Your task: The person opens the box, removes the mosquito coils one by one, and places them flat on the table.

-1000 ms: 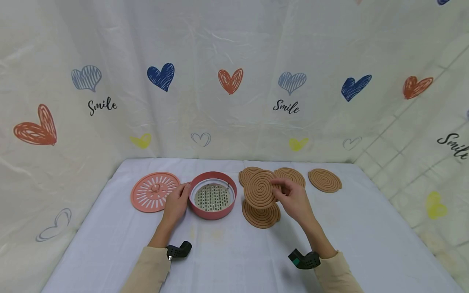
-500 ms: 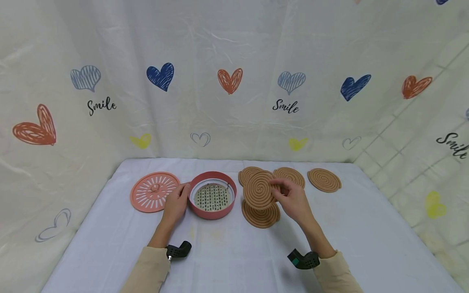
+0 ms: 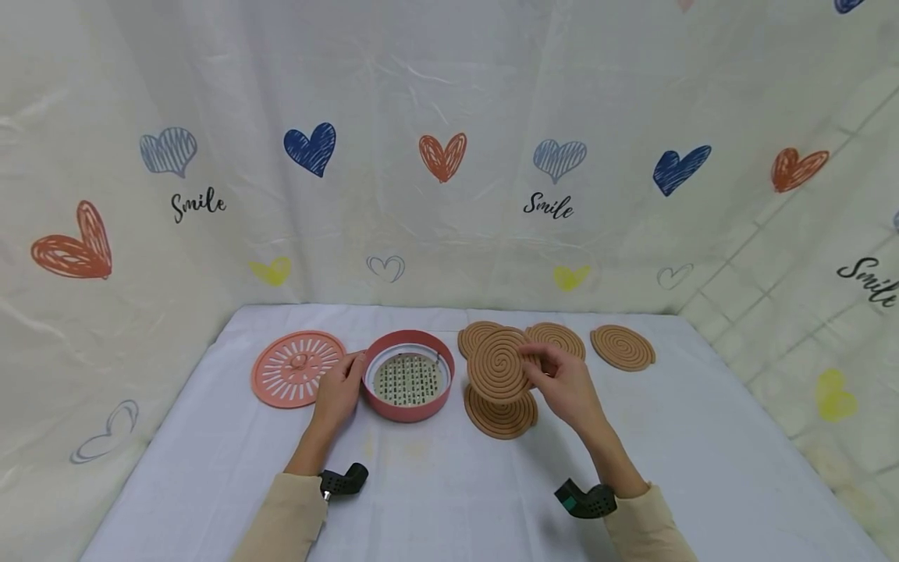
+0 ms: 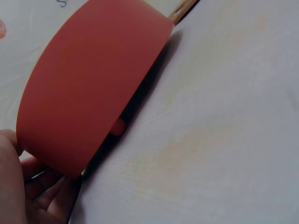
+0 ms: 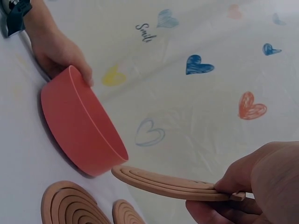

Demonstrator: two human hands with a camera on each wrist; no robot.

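Observation:
My left hand [image 3: 337, 396] grips the left side of a round red mosquito coil holder [image 3: 407, 415]. In the left wrist view the thumb lies at the upper edge and the fingers curl under the base of the holder [image 4: 96, 77]. Inside it sits a white ring around a speckled mesh. My right hand [image 3: 567, 389] pinches a brown mosquito coil [image 3: 500, 364] by its right edge, raised above another coil [image 3: 500, 423] on the table. From the right wrist, the pinched coil [image 5: 163, 185] appears nearly edge-on, with the thumb above it and fingers below.
Left of the holder lies a pink slotted lid [image 3: 284, 382] with a small loop in its middle. More coils rest at the back: one coil [image 3: 472, 337] partly behind the raised one, a second coil [image 3: 562, 336], and a third coil [image 3: 623, 347] further right. A white cloth [image 3: 435, 499] covers the table.

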